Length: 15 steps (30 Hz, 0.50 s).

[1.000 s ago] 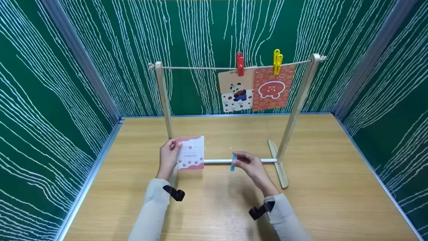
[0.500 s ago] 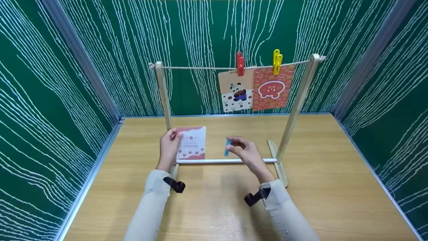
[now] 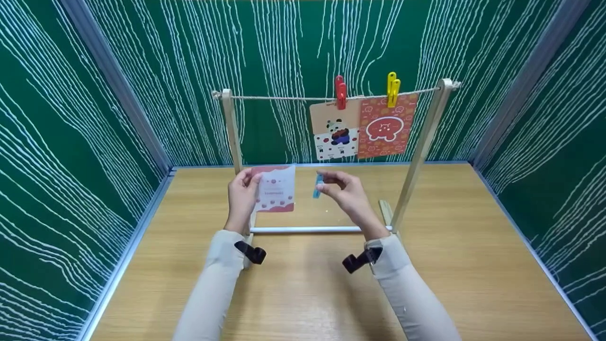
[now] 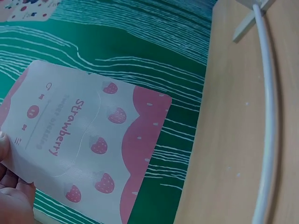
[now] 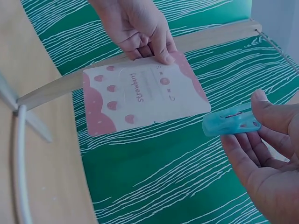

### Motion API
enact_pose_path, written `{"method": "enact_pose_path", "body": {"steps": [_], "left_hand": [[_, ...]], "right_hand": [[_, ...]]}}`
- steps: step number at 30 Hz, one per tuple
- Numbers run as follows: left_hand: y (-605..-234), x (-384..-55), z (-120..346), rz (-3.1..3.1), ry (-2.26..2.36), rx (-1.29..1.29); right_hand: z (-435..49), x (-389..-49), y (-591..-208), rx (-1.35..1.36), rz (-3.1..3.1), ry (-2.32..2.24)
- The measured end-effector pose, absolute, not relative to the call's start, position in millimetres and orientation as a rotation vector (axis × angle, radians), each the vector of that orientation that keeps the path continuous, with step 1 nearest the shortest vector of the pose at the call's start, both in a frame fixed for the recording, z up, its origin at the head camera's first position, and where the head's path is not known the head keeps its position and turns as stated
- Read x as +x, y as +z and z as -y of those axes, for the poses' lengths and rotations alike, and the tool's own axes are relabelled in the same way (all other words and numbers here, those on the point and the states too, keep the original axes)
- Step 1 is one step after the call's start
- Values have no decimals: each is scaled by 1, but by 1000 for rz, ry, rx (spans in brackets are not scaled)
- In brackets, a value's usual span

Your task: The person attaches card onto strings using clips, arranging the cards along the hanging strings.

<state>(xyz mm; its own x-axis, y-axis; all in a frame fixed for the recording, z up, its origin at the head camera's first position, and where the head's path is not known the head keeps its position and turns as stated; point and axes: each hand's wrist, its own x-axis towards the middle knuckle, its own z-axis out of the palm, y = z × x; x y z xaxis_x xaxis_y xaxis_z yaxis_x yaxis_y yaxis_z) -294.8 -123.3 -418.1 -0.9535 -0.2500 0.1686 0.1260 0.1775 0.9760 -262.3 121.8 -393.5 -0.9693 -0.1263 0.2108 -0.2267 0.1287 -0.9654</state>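
My left hand [image 3: 242, 196] pinches a pink and white strawberry card [image 3: 277, 189] by its left edge. In the left wrist view the card [image 4: 88, 140] faces the camera, with "Strawberry" printed on it and strawberries along one side. My right hand [image 3: 348, 194] holds a light blue clothespin [image 3: 317, 186] between thumb and fingers. The right wrist view has this clothespin [image 5: 231, 120] close to a corner of the card but apart from it. Both hands are in the air below the rope [image 3: 274, 97] of a wooden stand.
On the rope's right half hang a panda card [image 3: 337, 137] under a red clothespin [image 3: 340, 92] and an orange-red card [image 3: 386, 142] under a yellow clothespin [image 3: 393, 90]. Wooden posts [image 3: 421, 151] carry the rope. A white bar [image 3: 307, 229] joins them low down, above the wooden table [image 3: 303, 293].
Both hands have risen, with the card and the blue clothespin still in them. My right hand has also shifted left, nearer the card. The hanging cards have stayed in place.
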Motion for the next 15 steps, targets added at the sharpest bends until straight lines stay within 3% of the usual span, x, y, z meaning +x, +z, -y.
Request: {"method": "enact_pose_path", "body": {"steps": [15], "left_hand": [[-383,-300,112,2152,-1825,-8]], "right_hand": [[-113,-273,-345,489,2213,1890]]}}
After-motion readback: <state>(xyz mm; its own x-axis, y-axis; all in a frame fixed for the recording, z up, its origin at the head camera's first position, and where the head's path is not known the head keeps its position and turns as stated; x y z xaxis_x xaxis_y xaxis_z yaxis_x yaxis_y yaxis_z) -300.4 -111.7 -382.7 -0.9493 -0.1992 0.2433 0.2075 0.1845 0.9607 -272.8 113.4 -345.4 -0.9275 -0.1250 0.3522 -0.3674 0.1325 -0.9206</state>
